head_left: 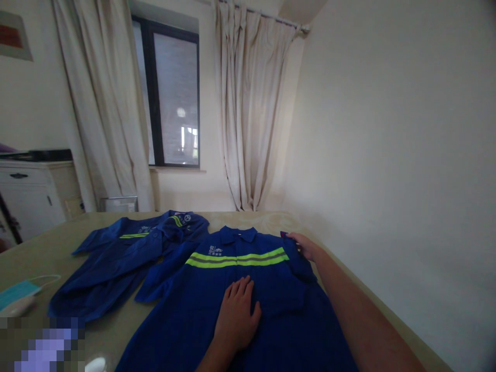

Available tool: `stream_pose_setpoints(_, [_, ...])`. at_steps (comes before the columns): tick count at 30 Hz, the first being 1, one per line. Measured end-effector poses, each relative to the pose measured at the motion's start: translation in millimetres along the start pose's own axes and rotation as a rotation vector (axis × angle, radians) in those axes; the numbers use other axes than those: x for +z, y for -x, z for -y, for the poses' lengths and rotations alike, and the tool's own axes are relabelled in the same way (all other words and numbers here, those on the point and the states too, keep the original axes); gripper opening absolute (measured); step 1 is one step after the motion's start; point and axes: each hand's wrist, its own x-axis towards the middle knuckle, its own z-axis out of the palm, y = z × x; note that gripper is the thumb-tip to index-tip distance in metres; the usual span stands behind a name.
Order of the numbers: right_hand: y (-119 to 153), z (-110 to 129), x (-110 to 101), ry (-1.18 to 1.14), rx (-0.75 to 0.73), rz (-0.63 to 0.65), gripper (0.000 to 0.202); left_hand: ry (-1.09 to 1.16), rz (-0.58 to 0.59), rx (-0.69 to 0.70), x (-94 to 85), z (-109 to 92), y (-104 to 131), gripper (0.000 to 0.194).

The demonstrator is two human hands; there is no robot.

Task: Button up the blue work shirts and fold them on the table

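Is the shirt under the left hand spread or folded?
Body spread: the shirt lies flat, its collar and whole chest stripe showing.

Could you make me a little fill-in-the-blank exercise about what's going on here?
1. The left hand rests palm ____ on the shirt.
2. The ____ of the right hand grip the shirt's edge.
3. The shirt is mainly ____.
4. In this view, the mask lies to the ____ of the shirt.

Missing words: down; fingers; blue; left.
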Motion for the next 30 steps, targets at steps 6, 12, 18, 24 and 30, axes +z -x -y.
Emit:
stream_pose_setpoints(6, [21.5, -1.8, -34.6, -0.345, 0.047, -0.108, 0.023, 0.004, -0.021, 0.007, -0.1, -0.2, 1.0, 0.061])
stream_pose_setpoints(12, [41.1, -5.2, -44.4, -0.582, 0.052, -0.067, 0.015, 0.014, -0.019, -0.002, 1.4, 0.9, 0.1, 0.060])
stream_pose_setpoints(18, [36.7, 0.8, -42.7, -0.687, 0.035, -0.133, 0.007, 0.029, -0.030, -0.005, 5.0, 3.4, -0.6, 0.060])
stream_pose_setpoints(24, [26.5, -3.9, -63.8, -0.541, 0.113, -0.301, 0.012, 0.029, -0.045, 0.003, 4.1, 3.4, -0.6, 0.059])
stream_pose_setpoints(30, [28.9, -27.5, -78.0, -0.297, 0.295, -0.332, 0.015, 0.020, -0.046, 0.007, 3.2, 3.3, -0.7, 0.059])
